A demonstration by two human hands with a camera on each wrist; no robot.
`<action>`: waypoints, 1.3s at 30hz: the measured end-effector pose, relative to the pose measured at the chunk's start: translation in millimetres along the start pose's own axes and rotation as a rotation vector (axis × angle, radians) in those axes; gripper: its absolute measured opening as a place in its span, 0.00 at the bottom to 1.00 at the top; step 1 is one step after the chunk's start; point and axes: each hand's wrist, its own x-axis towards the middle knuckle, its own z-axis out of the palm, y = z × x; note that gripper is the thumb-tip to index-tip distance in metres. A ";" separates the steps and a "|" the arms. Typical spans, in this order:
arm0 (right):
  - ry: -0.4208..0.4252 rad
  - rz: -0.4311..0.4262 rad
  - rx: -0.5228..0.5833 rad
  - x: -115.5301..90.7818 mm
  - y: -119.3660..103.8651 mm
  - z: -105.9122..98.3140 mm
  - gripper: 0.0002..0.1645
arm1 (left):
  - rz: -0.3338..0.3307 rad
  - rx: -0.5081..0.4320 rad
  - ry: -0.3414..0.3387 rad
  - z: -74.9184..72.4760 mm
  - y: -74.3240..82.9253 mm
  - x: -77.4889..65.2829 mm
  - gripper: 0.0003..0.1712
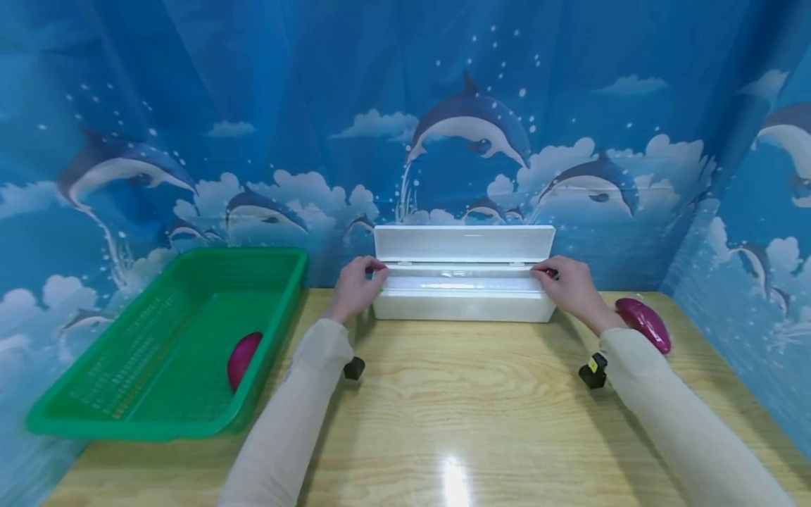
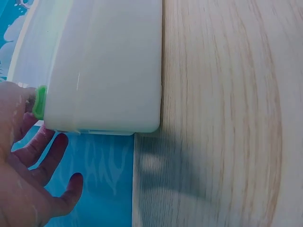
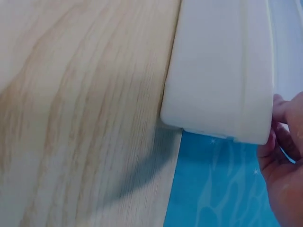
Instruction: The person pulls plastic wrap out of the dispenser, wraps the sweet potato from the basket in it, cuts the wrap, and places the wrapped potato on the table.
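Note:
A long white box (image 1: 464, 308), which looks like a cling film dispenser, stands at the table's back edge with its lid (image 1: 464, 244) raised. Inside, a shiny, film-like strip (image 1: 459, 283) runs lengthwise. My left hand (image 1: 356, 287) pinches at the box's left end, beside a small green piece (image 2: 40, 102); its other fingers are spread. At the opposite end my right hand (image 1: 570, 285) pinches the upper edge near the corner, thumb on top. Whether either hand also holds clear film cannot be made out.
A green plastic basket (image 1: 133, 428) stands on the left, with a purple rounded thing (image 1: 243, 359) inside, partly behind its wall. Beyond my right wrist lies a glossy purple eggplant-like thing (image 1: 643, 324). A blue dolphin-print curtain (image 1: 355, 84) hangs directly behind the wooden table (image 1: 469, 415).

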 end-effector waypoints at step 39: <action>0.007 0.316 0.692 7.9 -19.1 -26.3 0.22 | 0.073 -0.304 0.023 -10.8 28.4 -0.6 0.20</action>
